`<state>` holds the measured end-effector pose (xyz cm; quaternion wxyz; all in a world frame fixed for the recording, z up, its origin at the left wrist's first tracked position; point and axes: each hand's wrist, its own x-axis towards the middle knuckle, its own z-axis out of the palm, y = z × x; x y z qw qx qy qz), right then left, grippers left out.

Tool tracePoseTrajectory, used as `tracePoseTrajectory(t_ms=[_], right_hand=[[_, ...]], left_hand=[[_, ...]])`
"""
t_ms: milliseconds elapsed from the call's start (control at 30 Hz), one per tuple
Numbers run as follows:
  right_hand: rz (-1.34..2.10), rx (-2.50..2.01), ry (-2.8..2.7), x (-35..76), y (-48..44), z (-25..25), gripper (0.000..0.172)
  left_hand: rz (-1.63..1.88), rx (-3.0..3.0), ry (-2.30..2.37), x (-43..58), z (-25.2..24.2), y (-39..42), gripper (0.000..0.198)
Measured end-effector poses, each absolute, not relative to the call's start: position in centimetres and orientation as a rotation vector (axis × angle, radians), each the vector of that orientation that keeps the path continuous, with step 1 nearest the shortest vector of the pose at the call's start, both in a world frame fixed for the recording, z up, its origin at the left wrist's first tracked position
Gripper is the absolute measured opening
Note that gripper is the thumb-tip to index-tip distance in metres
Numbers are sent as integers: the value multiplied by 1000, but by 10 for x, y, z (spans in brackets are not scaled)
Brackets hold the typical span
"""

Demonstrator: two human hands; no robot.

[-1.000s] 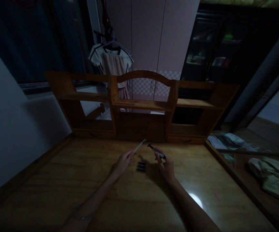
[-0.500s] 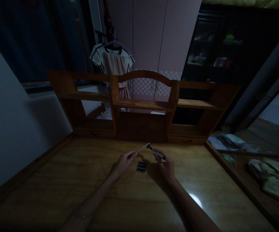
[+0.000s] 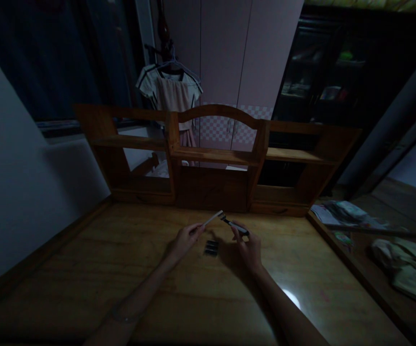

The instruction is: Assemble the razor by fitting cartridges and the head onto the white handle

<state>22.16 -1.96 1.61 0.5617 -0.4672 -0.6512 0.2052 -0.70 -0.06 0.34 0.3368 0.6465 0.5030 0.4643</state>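
A thin pale stick [image 3: 213, 218] is pinched in my left hand [image 3: 187, 240], its far end pointing up and to the right. My right hand [image 3: 248, 247] is closed around the grey and black handle of a razor [image 3: 238, 228]. The razor's dark head is at the stick's far end; whether they touch is unclear. Below and between my hands, a small pack of dark cartridges [image 3: 211, 248] lies on the wooden tabletop [image 3: 128, 269].
A wooden shelf unit [image 3: 215, 154] stands along the back edge of the table. Papers and a plastic bag [image 3: 348, 211] lie beyond the right edge, with pale green cloth [image 3: 413, 269] nearer. Clothes [image 3: 173, 93] hang behind the shelf.
The razor in my right hand has turned slightly, and its head sits a little lower beside the stick's tip. The camera view has shifted slightly.
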Motion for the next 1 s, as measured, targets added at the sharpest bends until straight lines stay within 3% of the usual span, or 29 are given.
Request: tracePoseTrajectory(t_ms=[1000], right_hand=[[952, -1020, -1320, 224, -11, 21, 37]], left_hand=[[1243, 1945, 1293, -18, -10, 11, 33]])
